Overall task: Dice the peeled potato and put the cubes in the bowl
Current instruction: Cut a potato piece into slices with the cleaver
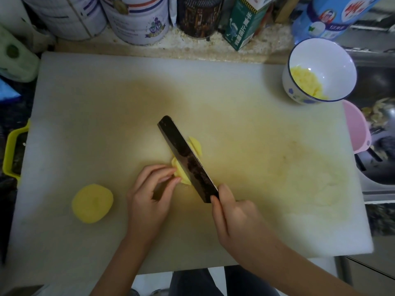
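Worked on a white cutting board (pixel 85 103), with broad bare board beyond the fingertips of both hands and more bare, wet-looking board out past the right hand (pixel 237 218) toward the board's right edge. Hemmed in along the far edge by tins (pixel 136 20) and a green carton (pixel 241 26); bordered past the right hand's side by a pink container (pixel 357 131) just off the board. Right hand clenched around the handle of a dark cleaver (pixel 186 159), forefinger laid against the blade's heel, blade slanting away and leftward from that hand. Left hand (pixel 149 197) half curled, fingertips pressed down on the potato slices (pixel 181 174), thumb tucked behind; grasping nothing else. Slices lying directly ahead of the left fingertips, under and on both sides of the blade. Second potato half (pixel 92 203) resting cut side down to the left of the left hand, near it but apart. Bowl (pixel 333 58) with yellow potato cubes (pixel 305 82) standing far ahead and to the right of the right hand, at the board's far right corner.
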Tool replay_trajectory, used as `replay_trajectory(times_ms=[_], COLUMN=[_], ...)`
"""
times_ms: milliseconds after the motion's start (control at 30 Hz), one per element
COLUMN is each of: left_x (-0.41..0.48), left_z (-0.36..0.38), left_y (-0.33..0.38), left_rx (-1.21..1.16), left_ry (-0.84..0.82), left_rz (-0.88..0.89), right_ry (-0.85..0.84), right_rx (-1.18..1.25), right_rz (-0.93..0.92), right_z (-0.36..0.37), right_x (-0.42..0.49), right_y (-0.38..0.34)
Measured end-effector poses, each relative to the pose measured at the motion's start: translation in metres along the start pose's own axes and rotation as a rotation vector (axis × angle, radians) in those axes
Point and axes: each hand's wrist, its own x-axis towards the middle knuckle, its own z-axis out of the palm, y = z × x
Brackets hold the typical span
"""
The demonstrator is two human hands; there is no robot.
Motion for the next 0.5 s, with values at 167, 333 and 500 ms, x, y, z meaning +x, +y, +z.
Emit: replay_trajectory(times_ms=[167, 333, 500], left_x=[0.000, 0.000, 0.001], left_z=[0.001, 0.001, 0.002], left_y=[0.000, -0.001, 0.000], left_rx=[0.022, 0.053, 0.087], left_ry=[-0.005, -0.014, 0.003], left_rz=[0.016, 0.046, 0.057], right_ry=[0.019, -0.051, -0.030], right_rx=[-0.006, 0.032, -0.028], right_rz=[-0.011, 0.051, 0.074], right_z=[0.001, 0.021, 0.017], right_x=[-0.009, -0.020, -0.007], right_y=[0.002, 0.013, 0.005])
